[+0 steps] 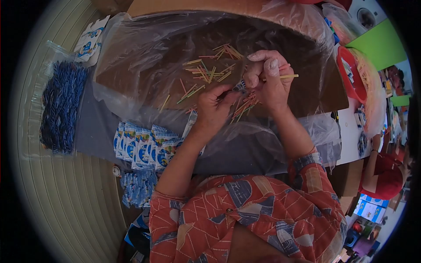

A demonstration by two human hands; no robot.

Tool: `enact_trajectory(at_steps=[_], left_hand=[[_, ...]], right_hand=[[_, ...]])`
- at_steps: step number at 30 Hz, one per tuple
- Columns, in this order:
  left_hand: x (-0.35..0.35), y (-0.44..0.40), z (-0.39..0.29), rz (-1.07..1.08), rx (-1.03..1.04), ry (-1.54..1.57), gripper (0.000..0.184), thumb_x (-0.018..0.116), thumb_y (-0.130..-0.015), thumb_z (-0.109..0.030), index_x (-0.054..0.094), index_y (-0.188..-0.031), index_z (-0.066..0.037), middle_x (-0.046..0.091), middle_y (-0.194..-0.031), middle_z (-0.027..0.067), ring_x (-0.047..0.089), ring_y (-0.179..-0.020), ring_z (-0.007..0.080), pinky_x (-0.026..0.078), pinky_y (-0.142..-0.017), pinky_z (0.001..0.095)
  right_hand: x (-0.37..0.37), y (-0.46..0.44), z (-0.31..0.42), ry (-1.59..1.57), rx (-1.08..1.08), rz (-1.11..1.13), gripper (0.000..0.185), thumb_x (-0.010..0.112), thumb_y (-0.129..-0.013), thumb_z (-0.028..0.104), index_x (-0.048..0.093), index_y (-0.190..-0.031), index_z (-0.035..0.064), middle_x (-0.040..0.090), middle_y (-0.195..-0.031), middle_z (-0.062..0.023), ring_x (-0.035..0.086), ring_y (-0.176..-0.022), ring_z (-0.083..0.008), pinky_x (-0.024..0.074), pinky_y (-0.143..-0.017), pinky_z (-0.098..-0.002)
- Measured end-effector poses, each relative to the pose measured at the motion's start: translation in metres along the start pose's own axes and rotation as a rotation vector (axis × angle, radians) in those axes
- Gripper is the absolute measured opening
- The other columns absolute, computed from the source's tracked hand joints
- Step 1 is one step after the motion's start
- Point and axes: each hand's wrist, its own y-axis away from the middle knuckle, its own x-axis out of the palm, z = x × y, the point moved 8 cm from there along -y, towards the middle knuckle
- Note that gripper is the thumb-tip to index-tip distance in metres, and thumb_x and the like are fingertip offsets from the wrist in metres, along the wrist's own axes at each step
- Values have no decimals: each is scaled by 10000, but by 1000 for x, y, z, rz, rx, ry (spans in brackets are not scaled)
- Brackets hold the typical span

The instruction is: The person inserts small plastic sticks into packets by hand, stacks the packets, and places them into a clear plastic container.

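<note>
My right hand (pixel 272 87) is closed around a few thin coloured sticks; a yellow stick (pixel 290 76) and a pink one (pixel 285 66) poke out past its thumb. Just left of it, my left hand (pixel 210 109) pinches a small blue-and-white packet (pixel 239 86) whose far end meets the right hand's fingers. Whether any stick is inside that packet I cannot see. Loose pink, yellow and green sticks (pixel 206 73) lie scattered beyond and below both hands. They rest in a shallow cardboard box (pixel 144 74) lined with clear plastic.
White-and-blue packets (pixel 142 147) lie in overlapping rows before the box's left side, with more packets (pixel 138 188) lower down. A clear bag of dark blue packets (pixel 63 107) is at far left. At right are a red basin (pixel 360 90), bagged sticks (pixel 370 83) and another person (pixel 381 175).
</note>
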Motion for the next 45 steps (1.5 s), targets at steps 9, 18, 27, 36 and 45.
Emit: enact_trajectory(at_steps=[9, 18, 27, 36, 45], left_hand=[[-4, 2, -6, -7, 14, -4, 176, 691, -870, 9, 698, -1041, 46, 721, -915, 67, 662, -843, 105, 526, -755, 238], [0, 1, -13, 47, 156, -114, 183, 720, -828, -24, 705, -1005, 18, 676, -910, 125, 677, -853, 222, 528, -743, 309], [0, -3, -1, 60, 57, 107, 162, 721, -849, -25, 709, -1001, 28, 703, -884, 86, 645, -806, 122, 515, -727, 270], [14, 7, -5, 93, 11, 170, 295, 740, -825, -36, 671, -1105, 28, 713, -921, 72, 672, -870, 139, 535, -788, 280], [-3, 8, -1, 41, 12, 37, 242, 724, -825, -3, 684, -1064, 7, 714, -928, 54, 658, -860, 108, 527, -777, 271]], right_hand=[[3, 10, 25, 58, -256, 29, 367, 461, -1050, 347, 532, -1142, 0, 493, -627, -61, 418, -510, -120, 380, -484, -287], [2, 11, -1, 99, -32, 128, 391, 502, -1035, 354, 603, -1083, -21, 588, -684, -51, 503, -570, -67, 386, -508, -212], [2, -3, -18, 208, 200, 215, 486, 484, -1031, 416, 645, -1129, -31, 695, -857, -106, 643, -814, -139, 513, -748, -276], [6, 5, -21, 412, 80, 195, 622, 440, -1019, 509, 610, -1156, -73, 709, -936, -164, 668, -884, -204, 524, -831, -340], [9, 0, -8, 362, 36, 118, 587, 356, -1049, 485, 611, -1214, -17, 714, -963, -131, 647, -855, -196, 508, -798, -333]])
